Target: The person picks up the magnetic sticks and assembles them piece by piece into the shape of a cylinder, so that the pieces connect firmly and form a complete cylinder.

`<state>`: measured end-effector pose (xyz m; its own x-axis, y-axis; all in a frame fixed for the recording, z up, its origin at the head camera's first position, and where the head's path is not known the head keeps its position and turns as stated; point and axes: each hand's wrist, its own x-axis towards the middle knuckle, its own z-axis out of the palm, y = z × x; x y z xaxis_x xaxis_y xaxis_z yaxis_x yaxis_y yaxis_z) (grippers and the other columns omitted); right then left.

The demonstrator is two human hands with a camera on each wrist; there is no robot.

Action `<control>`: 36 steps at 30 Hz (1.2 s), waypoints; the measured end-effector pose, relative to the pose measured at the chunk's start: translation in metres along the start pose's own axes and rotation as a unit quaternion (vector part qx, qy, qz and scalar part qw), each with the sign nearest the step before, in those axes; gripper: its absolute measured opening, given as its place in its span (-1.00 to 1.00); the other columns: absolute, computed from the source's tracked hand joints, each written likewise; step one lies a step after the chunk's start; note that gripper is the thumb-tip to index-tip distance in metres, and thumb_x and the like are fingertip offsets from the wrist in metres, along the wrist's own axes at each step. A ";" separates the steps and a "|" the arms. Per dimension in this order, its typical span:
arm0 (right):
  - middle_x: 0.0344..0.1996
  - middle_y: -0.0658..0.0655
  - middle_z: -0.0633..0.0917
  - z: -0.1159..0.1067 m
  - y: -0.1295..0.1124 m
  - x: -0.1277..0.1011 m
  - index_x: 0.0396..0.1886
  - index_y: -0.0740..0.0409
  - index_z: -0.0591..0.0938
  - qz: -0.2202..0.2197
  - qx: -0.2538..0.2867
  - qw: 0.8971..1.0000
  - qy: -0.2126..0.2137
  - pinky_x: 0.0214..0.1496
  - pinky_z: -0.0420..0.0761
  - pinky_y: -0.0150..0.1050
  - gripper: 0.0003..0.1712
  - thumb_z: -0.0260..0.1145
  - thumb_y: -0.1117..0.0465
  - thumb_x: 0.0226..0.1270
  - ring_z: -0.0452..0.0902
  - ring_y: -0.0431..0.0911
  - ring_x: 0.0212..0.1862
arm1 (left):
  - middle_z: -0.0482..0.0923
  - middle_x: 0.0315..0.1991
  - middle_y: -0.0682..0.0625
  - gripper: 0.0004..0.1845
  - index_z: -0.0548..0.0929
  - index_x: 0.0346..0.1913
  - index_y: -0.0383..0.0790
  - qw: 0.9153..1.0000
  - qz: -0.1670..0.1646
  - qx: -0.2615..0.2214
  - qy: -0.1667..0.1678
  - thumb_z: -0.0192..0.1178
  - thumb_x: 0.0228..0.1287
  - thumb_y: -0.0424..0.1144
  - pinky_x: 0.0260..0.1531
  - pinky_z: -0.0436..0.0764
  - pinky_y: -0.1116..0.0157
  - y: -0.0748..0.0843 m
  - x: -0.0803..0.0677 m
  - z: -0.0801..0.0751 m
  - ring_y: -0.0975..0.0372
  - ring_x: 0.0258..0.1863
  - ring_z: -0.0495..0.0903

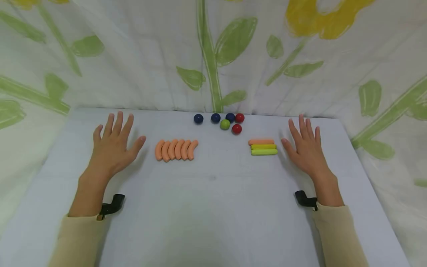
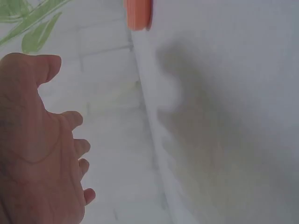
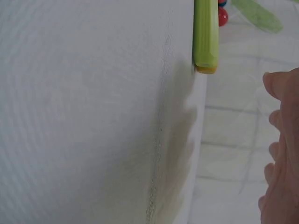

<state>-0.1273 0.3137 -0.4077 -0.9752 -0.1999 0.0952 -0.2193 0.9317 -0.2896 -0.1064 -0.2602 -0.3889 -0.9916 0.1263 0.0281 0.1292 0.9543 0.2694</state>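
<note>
Orange sausage [image 2: 138, 14], green stick [image 3: 206, 32]: edge-cropped.

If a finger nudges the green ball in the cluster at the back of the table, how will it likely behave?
The green ball looks round and glossy, so it would probably roll freely on the flat table. It sits close among the blue balls and red balls, so a push would likely knock them apart. Its smooth surface may be slippery to pinch.

It looked like a makeshift recording corner rather than a lived-in room: a plain white table [image 1: 213, 207] stood against a draped floral sheet [image 1: 233, 55] that closed off everything from 9 to 3 o'clock.
</note>
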 end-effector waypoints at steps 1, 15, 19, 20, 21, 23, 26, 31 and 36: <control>0.75 0.25 -0.23 0.000 -0.001 -0.001 0.76 0.05 0.01 0.000 0.000 1.000 -0.002 0.69 -0.44 0.39 -0.15 -0.03 -0.22 0.70 -0.40 0.28 0.76 | -0.36 0.76 -0.21 -0.09 -0.16 0.75 -0.07 1.000 0.001 -0.002 -0.003 -0.27 0.60 0.38 0.55 -0.31 -0.41 0.003 -0.001 0.001 -0.16 0.76 -0.41; 0.69 0.40 0.10 -0.010 -0.038 0.011 0.64 0.23 0.29 -0.032 0.066 0.997 0.001 0.59 0.16 0.45 -0.24 0.24 0.00 0.62 0.12 0.45 0.62 | 0.13 0.68 -0.28 -0.11 0.16 0.70 -0.10 0.998 0.057 0.005 0.020 0.19 0.46 0.18 0.60 0.04 -0.26 0.047 0.011 0.007 -0.19 0.70 0.05; 0.71 0.32 0.07 -0.009 -0.061 0.023 0.64 0.19 0.32 -0.021 0.105 0.994 -0.003 0.49 0.33 0.46 -0.25 0.24 -0.02 0.62 0.19 0.38 0.62 | 0.17 0.67 -0.27 -0.10 0.20 0.69 -0.06 0.998 0.064 -0.007 0.020 0.22 0.42 0.21 0.61 0.04 -0.27 0.060 0.017 0.008 -0.19 0.68 0.13; 0.71 0.31 0.07 -0.008 -0.066 0.026 0.63 0.19 0.32 -0.021 0.114 0.993 -0.003 0.49 0.34 0.44 -0.25 0.25 -0.01 0.61 0.18 0.36 0.63 | 0.15 0.68 -0.26 -0.09 0.19 0.69 -0.04 0.998 0.061 -0.011 0.017 0.22 0.42 0.24 0.61 0.01 -0.29 0.062 0.017 0.007 -0.18 0.68 0.12; 0.71 0.31 0.08 -0.006 -0.071 0.029 0.62 0.20 0.34 -0.024 0.120 0.993 -0.002 0.50 0.34 0.43 -0.26 0.25 0.00 0.61 0.18 0.35 0.63 | 0.13 0.69 -0.26 -0.07 0.17 0.70 -0.02 0.998 0.057 -0.014 0.013 0.21 0.41 0.27 0.62 -0.03 -0.30 0.064 0.016 0.006 -0.18 0.69 0.10; 0.69 0.32 0.12 -0.004 -0.078 0.035 0.59 0.23 0.38 -0.030 0.128 0.991 0.007 0.51 0.34 0.41 -0.28 0.27 0.03 0.59 0.19 0.34 0.62 | 0.09 0.71 -0.24 -0.07 0.16 0.70 0.01 0.998 0.049 -0.023 0.007 0.16 0.43 0.33 0.63 -0.11 -0.34 0.069 0.017 0.004 -0.17 0.71 0.05; 0.65 0.33 0.20 0.000 -0.086 0.044 0.55 0.24 0.43 -0.030 0.138 0.990 0.014 0.54 0.34 0.38 -0.32 0.29 0.06 0.58 0.21 0.32 0.61 | 0.09 0.71 -0.22 -0.12 0.22 0.68 -0.01 0.998 0.048 -0.038 0.005 0.10 0.46 0.34 0.63 -0.20 -0.36 0.077 0.020 0.002 -0.15 0.73 0.01; 0.61 0.29 0.31 0.006 -0.098 0.053 0.55 0.18 0.45 -0.018 0.158 0.987 -0.002 0.56 0.34 0.33 -0.34 0.29 0.04 0.59 0.24 0.26 0.61 | 0.18 0.67 -0.27 -0.21 0.41 0.58 -0.15 0.996 0.069 -0.049 0.016 0.12 0.47 0.25 0.64 -0.05 -0.29 0.095 0.028 0.010 -0.17 0.71 0.07; 0.56 0.28 0.36 0.016 -0.110 0.053 0.53 0.17 0.47 -0.012 0.171 0.985 -0.009 0.57 0.35 0.29 -0.36 0.30 0.04 0.57 0.29 0.24 0.58 | 0.40 0.53 -0.30 -0.41 0.61 0.39 -0.28 0.993 0.079 -0.080 0.020 0.21 0.49 0.04 0.46 0.35 -0.24 0.111 0.028 0.026 -0.20 0.54 0.35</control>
<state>-0.1551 0.1961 -0.3862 -0.9694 -0.2282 0.0904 -0.2367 0.7711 -0.5911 -0.1201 -0.1440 -0.3829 -0.9588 0.2571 0.1204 0.2839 0.8681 0.4072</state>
